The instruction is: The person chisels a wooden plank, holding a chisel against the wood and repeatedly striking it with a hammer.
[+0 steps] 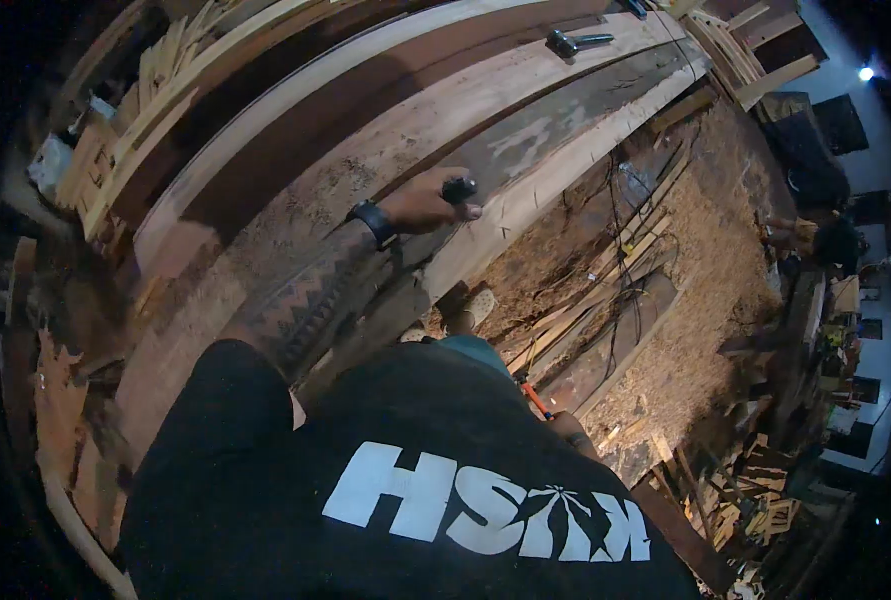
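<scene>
My left hand (430, 202), with a dark watch on the wrist, rests at the edge of a long wooden plank (555, 182). Its fingers are closed around a small black object (458, 190), whose kind I cannot make out. Small dark nail-like pieces (503, 222) stick out of the plank near those fingers. Low beside my black shirt, my right hand (568, 428) is closed on an orange-handled tool (536, 398). The tool's dark far end shows only in part, so its kind is unclear.
A metal tool with a handle (577, 43) lies on the boards farther along. Sawdust (715, 280) covers the floor, with cables (620, 270) and wood strips (575, 310) across it. Scrap wood (765, 490) is piled at lower right. A person (835, 245) is at far right.
</scene>
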The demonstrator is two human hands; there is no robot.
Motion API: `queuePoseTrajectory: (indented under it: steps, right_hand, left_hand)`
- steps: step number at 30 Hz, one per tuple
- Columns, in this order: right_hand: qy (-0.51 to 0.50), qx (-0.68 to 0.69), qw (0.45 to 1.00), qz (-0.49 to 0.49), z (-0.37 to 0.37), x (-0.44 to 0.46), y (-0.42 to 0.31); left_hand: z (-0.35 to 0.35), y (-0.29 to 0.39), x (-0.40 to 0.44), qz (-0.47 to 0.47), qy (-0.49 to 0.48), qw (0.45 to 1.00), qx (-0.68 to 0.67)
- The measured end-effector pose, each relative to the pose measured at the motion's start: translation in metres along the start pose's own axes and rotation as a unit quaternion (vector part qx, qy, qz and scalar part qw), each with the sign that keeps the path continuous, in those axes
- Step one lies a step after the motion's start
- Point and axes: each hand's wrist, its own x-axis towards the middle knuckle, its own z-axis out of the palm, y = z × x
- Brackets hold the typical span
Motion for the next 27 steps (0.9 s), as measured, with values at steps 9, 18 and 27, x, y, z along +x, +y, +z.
queuePoseTrajectory:
  steps: [9, 18, 27]
  right_hand:
    - [0.041, -0.053, 0.996, -0.052, 0.003, -0.001, 0.000]
    - [0.074, -0.018, 0.994, -0.074, 0.018, -0.023, -0.004]
    - [0.036, 0.397, 0.876, -0.272, -0.058, -0.165, -0.135]
  left_hand:
    - [-0.002, 0.034, -0.016, -0.025, -0.037, 0.993, -0.108]
    - [0.010, 0.007, -0.014, 0.023, -0.040, 0.986, -0.159]
    - [0.022, 0.024, -0.035, 0.054, -0.092, 0.988, -0.107]
